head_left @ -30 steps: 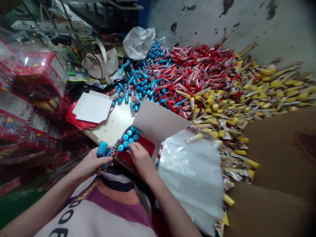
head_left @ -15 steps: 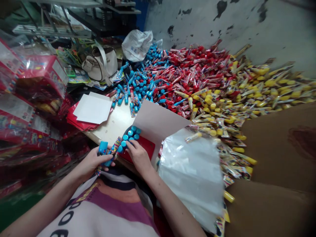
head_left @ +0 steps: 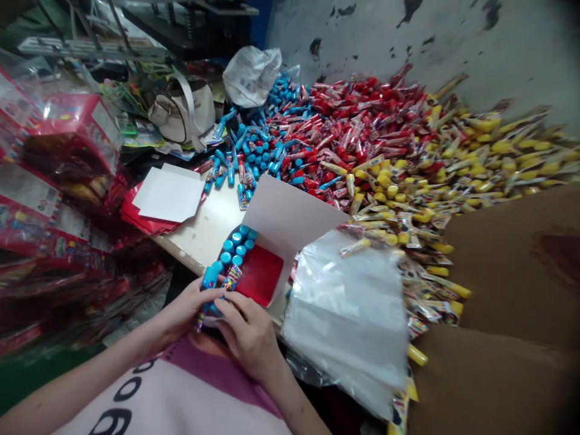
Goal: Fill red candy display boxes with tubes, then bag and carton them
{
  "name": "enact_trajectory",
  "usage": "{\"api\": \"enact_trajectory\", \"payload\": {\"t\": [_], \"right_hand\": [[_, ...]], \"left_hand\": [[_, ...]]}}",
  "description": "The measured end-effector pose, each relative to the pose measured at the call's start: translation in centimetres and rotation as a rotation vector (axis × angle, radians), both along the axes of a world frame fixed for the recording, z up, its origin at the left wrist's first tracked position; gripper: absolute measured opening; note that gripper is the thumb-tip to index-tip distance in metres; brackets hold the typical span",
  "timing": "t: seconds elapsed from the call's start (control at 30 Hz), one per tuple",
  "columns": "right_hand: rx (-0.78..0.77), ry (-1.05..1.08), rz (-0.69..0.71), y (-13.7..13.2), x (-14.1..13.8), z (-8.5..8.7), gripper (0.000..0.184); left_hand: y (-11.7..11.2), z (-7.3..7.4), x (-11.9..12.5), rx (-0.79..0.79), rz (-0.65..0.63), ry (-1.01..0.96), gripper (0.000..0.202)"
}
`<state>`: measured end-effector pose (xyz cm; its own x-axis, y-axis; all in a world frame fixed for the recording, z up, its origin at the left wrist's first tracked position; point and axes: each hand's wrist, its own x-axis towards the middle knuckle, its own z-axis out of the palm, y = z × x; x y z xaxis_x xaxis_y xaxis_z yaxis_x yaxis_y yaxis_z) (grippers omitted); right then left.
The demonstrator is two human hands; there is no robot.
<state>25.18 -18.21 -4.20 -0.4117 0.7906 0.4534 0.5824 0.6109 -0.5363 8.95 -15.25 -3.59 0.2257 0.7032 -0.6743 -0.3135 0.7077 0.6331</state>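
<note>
My left hand (head_left: pixel 193 305) is closed around blue-capped tubes in colourful printed wrappers, one blue tube (head_left: pixel 209 278) sticking up past the thumb. My right hand (head_left: pixel 254 338) meets it at the box's near edge, fingers pinched at the lower end of another wrapped tube (head_left: pixel 232 278); its fingertips are partly hidden. Just beyond both hands is an open box with a red bottom (head_left: pixel 261 273) and a raised white flap (head_left: pixel 290 217). Several blue-capped tubes (head_left: pixel 235 238) stand upright, caps up, along its left side.
Heaps of blue (head_left: pixel 258 148), red (head_left: pixel 362 121) and yellow tubes (head_left: pixel 475 151) cover the table's back. Clear plastic bags (head_left: pixel 348 308) lie right of the box, beside brown cardboard (head_left: pixel 507 272). White cards (head_left: pixel 170 193) lie left. Packed red boxes (head_left: pixel 75 130) are stacked at far left.
Both hands have moved right and nearer to my body, and my right hand has drawn back from the caps in the box to the tubes by my left hand. More of the red bottom shows.
</note>
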Motion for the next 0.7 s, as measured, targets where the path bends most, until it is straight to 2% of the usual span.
{"api": "enact_trajectory", "payload": {"t": [0.1,0.17,0.23,0.27,0.33,0.4,0.47,0.53,0.63,0.7], "right_hand": [[0.118,-0.031,-0.034,0.1,-0.2,-0.6,0.025],[0.114,0.021,-0.048,0.0,0.1,-1.1,0.024],[0.004,0.157,-0.115,-0.4,0.3,-1.4,0.026],[-0.100,0.255,-0.180,-0.7,0.2,-1.5,0.028],[-0.382,0.480,-0.310,-1.2,-0.2,-1.8,0.032],[-0.659,0.688,-0.371,-1.5,-1.0,-1.9,0.033],[-0.827,0.839,-0.388,-1.3,-1.9,-2.0,0.033],[-0.879,0.939,-0.414,-0.7,-2.3,-2.0,0.034],[-0.852,1.035,-0.467,0.3,-1.9,-1.8,0.035],[-0.817,1.070,-0.527,0.8,-1.0,-1.6,0.036]], "left_hand": [[0.0,-0.3,0.4,-0.021,0.009,-0.017,0.038],[0.0,-0.2,0.4,-0.019,0.019,-0.022,0.040],[0.1,0.2,0.5,-0.019,0.036,-0.044,0.042],[0.0,0.3,0.6,-0.024,0.043,-0.064,0.043],[0.0,0.5,0.9,-0.036,0.057,-0.106,0.042],[-0.2,0.5,1.5,-0.042,0.074,-0.121,0.040],[-0.1,0.4,2.2,-0.031,0.084,-0.117,0.038],[0.2,0.6,2.6,-0.015,0.085,-0.125,0.036],[1.2,1.3,2.6,-0.015,0.114,-0.217,0.035],[2.0,1.6,2.3,-0.068,0.129,-0.305,0.032]]}}
